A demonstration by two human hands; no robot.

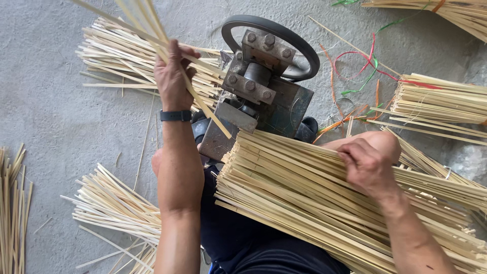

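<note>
The left hand [172, 76] is raised over the concrete floor [56, 132], its fingers clenched around a few thin bamboo strips [144, 23], which fan out above and below the fist. Their long axis runs on a slant, from the upper left edge of the view down to the right, and the lower ends point at the near face of the metal machine [258, 96] with the black hand wheel [271, 43]; held that way, the strips seem lined up with the machine's mouth rather than simply carried. A dark watch [175, 115] sits on that wrist. The right hand [368, 167] lies on a broad bundle of strips [304, 198] resting across the person's lap, fingers curled down into the top layer as if picking out or steadying a few; whether they actually pinch a strip cannot be told. This bundle lies with its long axis from lower right to upper left, cut ends facing the machine, so that each strip is already turned roughly the way it would need to go. Looser heaps lie on the floor around: one pile [127, 56] beyond the left hand beside the machine, another [114, 208] near the left elbow, a neat stack [439, 99] to the right, and some at the floor's left edge [12, 213]. Coloured plastic ties [362, 63] are strewn on the floor right of the wheel.
</note>
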